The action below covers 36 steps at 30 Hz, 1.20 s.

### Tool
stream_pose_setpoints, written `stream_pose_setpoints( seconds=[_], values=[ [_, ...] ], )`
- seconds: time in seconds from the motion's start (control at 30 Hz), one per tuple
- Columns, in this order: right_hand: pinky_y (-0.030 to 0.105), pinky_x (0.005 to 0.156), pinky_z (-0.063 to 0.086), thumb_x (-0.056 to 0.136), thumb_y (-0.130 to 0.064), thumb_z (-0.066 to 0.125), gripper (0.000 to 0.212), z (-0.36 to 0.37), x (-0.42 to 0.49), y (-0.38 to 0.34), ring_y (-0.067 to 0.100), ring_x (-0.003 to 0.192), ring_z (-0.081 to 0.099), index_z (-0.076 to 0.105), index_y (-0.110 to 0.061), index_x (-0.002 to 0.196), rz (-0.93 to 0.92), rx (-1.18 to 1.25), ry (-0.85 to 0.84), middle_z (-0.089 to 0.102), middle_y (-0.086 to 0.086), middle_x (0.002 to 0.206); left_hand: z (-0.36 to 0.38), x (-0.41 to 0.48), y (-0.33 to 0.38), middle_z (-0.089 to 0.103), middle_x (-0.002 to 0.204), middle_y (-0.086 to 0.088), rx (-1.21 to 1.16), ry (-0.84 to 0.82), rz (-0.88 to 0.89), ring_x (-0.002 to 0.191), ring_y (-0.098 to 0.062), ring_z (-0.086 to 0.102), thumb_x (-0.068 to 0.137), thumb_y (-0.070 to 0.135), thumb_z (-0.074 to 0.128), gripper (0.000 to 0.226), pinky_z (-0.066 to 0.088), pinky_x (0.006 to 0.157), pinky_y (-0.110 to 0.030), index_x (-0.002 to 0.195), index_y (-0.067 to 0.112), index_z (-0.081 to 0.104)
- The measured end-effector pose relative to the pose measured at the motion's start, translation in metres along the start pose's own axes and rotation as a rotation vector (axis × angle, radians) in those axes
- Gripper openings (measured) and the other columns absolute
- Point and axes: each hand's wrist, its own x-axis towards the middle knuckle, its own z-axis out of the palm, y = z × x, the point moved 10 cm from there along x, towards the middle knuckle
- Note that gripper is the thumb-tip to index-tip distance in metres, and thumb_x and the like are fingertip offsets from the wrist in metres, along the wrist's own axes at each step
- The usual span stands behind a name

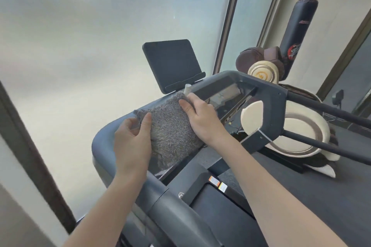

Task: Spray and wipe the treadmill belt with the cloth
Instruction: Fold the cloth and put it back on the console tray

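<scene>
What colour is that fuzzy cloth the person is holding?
Grey, with a shaggy, flecked pile; the head view shows the cloth clearly.

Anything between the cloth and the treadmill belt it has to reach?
The left hand and right hand hold the cloth up at the console. The belt lies lower; the console's near edge and the grey handrail stand between them, so the cloth probably must come around these.

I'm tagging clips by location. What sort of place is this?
Most likely a small gym or fitness room: a treadmill with a dark screen above its console, a black punching bag off to the right, and frosted glass panels behind the machine.
</scene>
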Motion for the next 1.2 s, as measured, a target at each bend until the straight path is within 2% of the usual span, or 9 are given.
stream_pose_setpoints(
  seconds=[0.1, 0.17, 0.23, 0.4, 0.57, 0.8, 0.9, 1.0, 1.2],
  values=[
    [0.045, 0.083, 0.044, 0.096, -0.044, 0.038, 0.039, 0.019, 0.003, 0.0, 0.034, 0.095, 0.059, 0.048, -0.01, 0.112, -0.022, -0.066, -0.029, 0.06, 0.019, 0.12, -0.008, 0.008, -0.005, 0.067, 0.084, -0.01, 0.106, -0.078, -0.029, 0.058, -0.022, 0.065, 0.089, 0.03, 0.067, 0.036, 0.059, 0.061, -0.044, 0.114, 0.005, 0.059],
    [0.047, 0.082, 0.046, 0.095, -0.045, 0.042, 0.035, 0.03, 0.004, 0.004, 0.031, 0.088, 0.059, 0.05, -0.011, 0.098, 0.01, -0.105, -0.087, 0.063, 0.017, 0.098, -0.01, 0.011, -0.01, 0.067, 0.081, -0.013, 0.199, -0.118, -0.036, 0.049, -0.021, 0.063, 0.09, 0.017, 0.067, 0.023, 0.059, 0.055, -0.042, 0.108, 0.005, 0.058],
    [0.04, 0.077, 0.046, 0.093, -0.045, 0.047, 0.032, 0.039, 0.004, 0.009, 0.023, 0.08, 0.055, 0.051, -0.014, 0.098, 0.035, -0.11, -0.148, 0.055, 0.001, 0.073, -0.011, 0.014, -0.013, 0.066, 0.075, -0.011, 0.286, -0.145, -0.025, 0.045, -0.016, 0.061, 0.088, 0.013, 0.068, 0.016, 0.058, 0.049, -0.036, 0.1, 0.008, 0.058],
    [0.025, 0.072, 0.036, 0.092, -0.028, 0.053, 0.031, 0.048, -0.001, 0.022, 0.012, 0.081, 0.051, 0.05, -0.017, 0.122, 0.066, -0.086, -0.237, 0.049, -0.014, 0.076, -0.004, 0.02, -0.017, 0.066, 0.081, -0.011, 0.457, -0.196, 0.008, 0.056, -0.019, 0.067, 0.086, 0.009, 0.07, 0.018, 0.054, 0.043, -0.023, 0.096, 0.01, 0.055],
    [0.018, 0.094, 0.033, 0.089, -0.009, 0.051, 0.047, 0.057, -0.006, 0.029, 0.015, 0.119, 0.048, 0.043, -0.015, 0.135, 0.007, -0.098, -0.295, 0.052, 0.006, 0.129, 0.007, 0.028, -0.018, 0.071, 0.077, -0.011, 0.696, -0.221, 0.087, 0.054, -0.023, 0.07, 0.082, 0.011, 0.071, 0.017, 0.06, 0.06, -0.038, 0.089, 0.014, 0.056],
    [0.015, 0.093, 0.032, 0.085, -0.005, 0.061, 0.039, 0.06, -0.011, 0.04, 0.012, 0.109, 0.051, 0.054, -0.016, 0.122, -0.121, -0.153, -0.185, 0.055, 0.001, 0.115, 0.016, 0.025, -0.015, 0.067, 0.09, -0.011, 1.021, -0.26, 0.213, 0.09, -0.032, 0.062, 0.076, 0.022, 0.074, 0.028, 0.048, 0.078, -0.038, 0.094, 0.006, 0.06],
    [0.019, 0.095, 0.036, 0.084, -0.006, 0.063, 0.033, 0.057, -0.016, 0.038, 0.016, 0.105, 0.053, 0.06, -0.014, 0.116, -0.203, -0.24, -0.116, 0.057, 0.001, 0.112, 0.023, 0.019, -0.009, 0.054, 0.112, -0.01, 1.128, -0.277, 0.338, 0.105, -0.029, 0.051, 0.076, 0.021, 0.078, 0.053, 0.038, 0.087, -0.031, 0.12, 0.01, 0.051],
    [0.028, 0.095, 0.041, 0.084, -0.01, 0.062, 0.026, 0.05, -0.024, 0.033, 0.019, 0.102, 0.054, 0.067, -0.009, 0.109, -0.288, -0.281, -0.04, 0.063, 0.004, 0.107, 0.036, 0.006, 0.006, 0.052, 0.118, -0.012, 1.1, -0.279, 0.54, 0.111, -0.032, 0.049, 0.077, 0.029, 0.079, 0.067, 0.042, 0.092, -0.04, 0.134, 0.008, 0.052],
    [0.017, 0.109, 0.024, 0.091, -0.016, 0.055, 0.035, 0.061, -0.036, 0.05, 0.015, 0.126, 0.046, 0.058, -0.008, 0.125, -0.222, -0.228, -0.215, 0.057, 0.006, 0.131, 0.053, -0.001, -0.042, 0.047, 0.132, -0.003, 1.355, -0.609, 0.294, 0.125, -0.021, 0.043, 0.082, 0.063, 0.058, 0.063, 0.037, 0.104, -0.034, 0.119, 0.012, 0.055]
  ],
)
